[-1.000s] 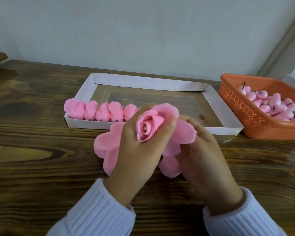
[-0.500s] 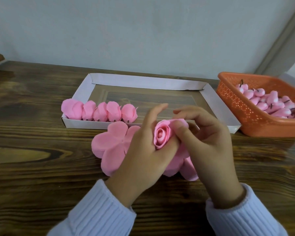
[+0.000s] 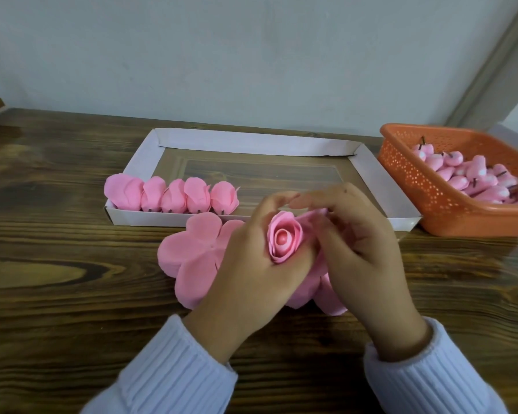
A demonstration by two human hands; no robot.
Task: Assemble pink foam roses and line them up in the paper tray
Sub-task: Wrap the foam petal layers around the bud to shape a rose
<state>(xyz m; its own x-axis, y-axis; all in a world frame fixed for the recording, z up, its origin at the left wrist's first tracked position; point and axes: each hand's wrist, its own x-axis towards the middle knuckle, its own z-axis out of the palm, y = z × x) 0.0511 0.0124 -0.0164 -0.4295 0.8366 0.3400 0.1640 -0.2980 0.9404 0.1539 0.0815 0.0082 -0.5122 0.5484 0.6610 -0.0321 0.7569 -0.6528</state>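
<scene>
Facing the lens mid-frame, rose (image 3: 283, 239) is clamped in left hand (image 3: 251, 270); right hand (image 3: 368, 252) is pinched on its right edge.

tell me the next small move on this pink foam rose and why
Probably fold the next petal up against the bud. The left hand grips the half-wrapped pink foam rose, the right hand pinches one raised petal beside it, and the outer pink foam petals lie flat on the brown wooden table.
</scene>
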